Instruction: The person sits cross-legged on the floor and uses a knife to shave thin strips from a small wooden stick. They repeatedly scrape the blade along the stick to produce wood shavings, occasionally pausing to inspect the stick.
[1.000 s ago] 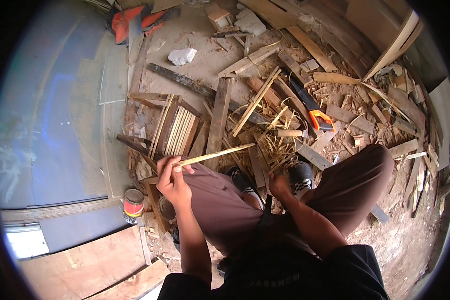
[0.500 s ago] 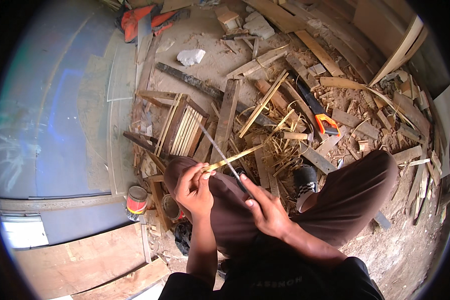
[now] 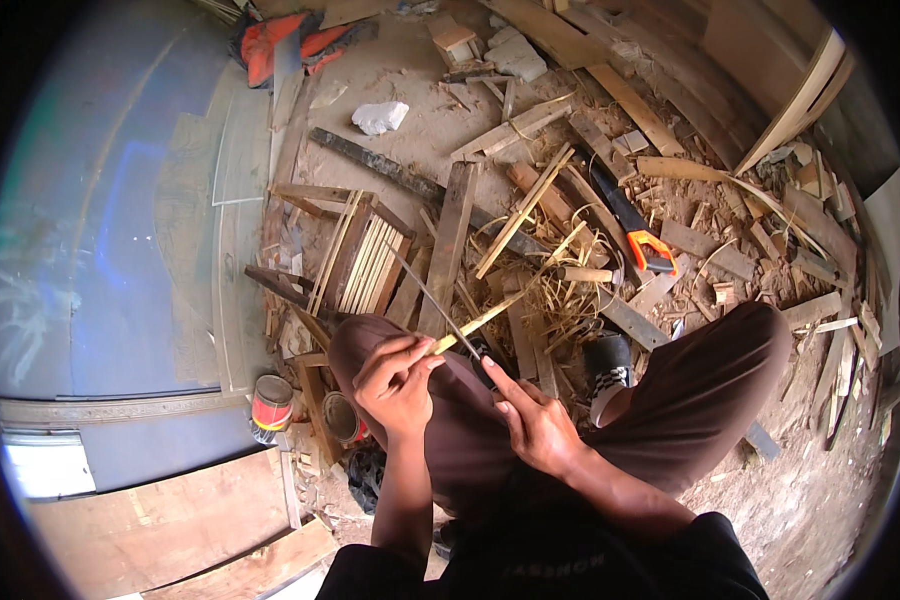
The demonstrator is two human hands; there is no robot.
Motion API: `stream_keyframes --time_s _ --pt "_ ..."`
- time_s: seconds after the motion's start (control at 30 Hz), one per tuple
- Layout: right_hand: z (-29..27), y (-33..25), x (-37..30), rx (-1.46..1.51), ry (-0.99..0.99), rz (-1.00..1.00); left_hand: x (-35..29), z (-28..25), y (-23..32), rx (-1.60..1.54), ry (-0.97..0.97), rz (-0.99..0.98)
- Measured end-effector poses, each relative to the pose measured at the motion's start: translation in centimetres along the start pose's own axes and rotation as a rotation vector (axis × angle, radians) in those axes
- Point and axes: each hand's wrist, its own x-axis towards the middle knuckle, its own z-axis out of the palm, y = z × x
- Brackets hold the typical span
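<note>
Between the fingers and thumb of my left hand [image 3: 395, 385] is the near end of a yellowish bamboo strip [image 3: 488, 316], which slants away to the upper right. My right hand [image 3: 538, 422] is closed around the dark handle of a long, thin-bladed knife [image 3: 430, 292]; most of the handle is hidden in the palm, and the index finger lies along it. The blade crosses the strip just ahead of my left fingertips and points to the upper left. Both hands are above my lap, in front of my crossed legs.
Curled bamboo shavings [image 3: 560, 300] and wood offcuts cover the ground ahead. A slatted wooden frame [image 3: 365, 250] stands at the left, near my knee. An orange-handled saw [image 3: 650, 252] and a hammer [image 3: 587, 274] lie to the right. Paint cans [image 3: 272, 402] stand at the left.
My left hand has shifted slightly to the right with the strip. The knife blade has turned a little and now crosses the strip closer to my right hand.
</note>
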Motion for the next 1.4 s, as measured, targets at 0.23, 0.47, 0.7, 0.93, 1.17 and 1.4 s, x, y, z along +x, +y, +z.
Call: stream_keyframes --time_s 0.23,0.47,0.7,0.93,1.17,1.4 --pt "-0.3 -2.1 0.7 -0.002 0.03 -0.127 0.8 -0.1 -1.0 -0.073 -0.012 0.009" --pt "-0.7 -0.9 0.7 -0.01 0.019 0.009 1.0 0.6 -0.5 -0.1 -0.031 0.025" --pt "-1.2 -0.4 -0.5 0.046 0.062 -0.113 1.8 1.8 -0.3 -0.115 -0.077 0.06" --pt "-1.0 0.6 0.0 -0.014 0.055 -0.007 2.1 1.5 -0.4 -0.064 -0.114 0.118" --pt "-2.4 -1.8 0.9 0.048 0.004 -0.027 1.5 0.9 -0.9 -0.103 -0.051 0.055" --pt "-0.3 1.8 0.7 -0.021 0.064 -0.042 1.1 0.9 -0.2 -0.064 -0.078 0.08"
